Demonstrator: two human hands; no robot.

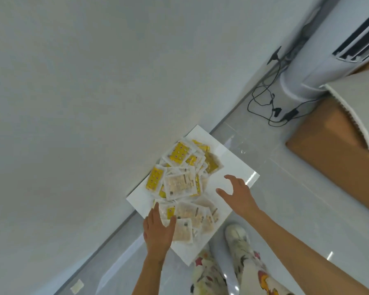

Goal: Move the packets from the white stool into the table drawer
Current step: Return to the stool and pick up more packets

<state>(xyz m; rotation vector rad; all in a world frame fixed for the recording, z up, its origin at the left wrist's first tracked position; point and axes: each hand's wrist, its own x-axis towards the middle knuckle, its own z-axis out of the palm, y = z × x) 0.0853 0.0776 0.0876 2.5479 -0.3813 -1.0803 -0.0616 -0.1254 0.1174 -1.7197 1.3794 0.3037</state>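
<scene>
A white square stool (232,167) stands against the wall with a heap of several packets (180,184) on it, some yellow, some pale and see-through. My left hand (158,231) lies over the near edge of the heap with its fingers spread on the pale packets. Over the bare right part of the stool top hovers my right hand (237,194), fingers spread and relaxed, holding nothing. No table drawer is in view.
A brown cardboard box (328,141) sits on the floor to the right, with a white standing appliance (303,77) and tangled black cables (271,107) behind it. My feet in patterned trousers (243,262) stand just below the stool. A scrap of paper (76,286) lies on the floor.
</scene>
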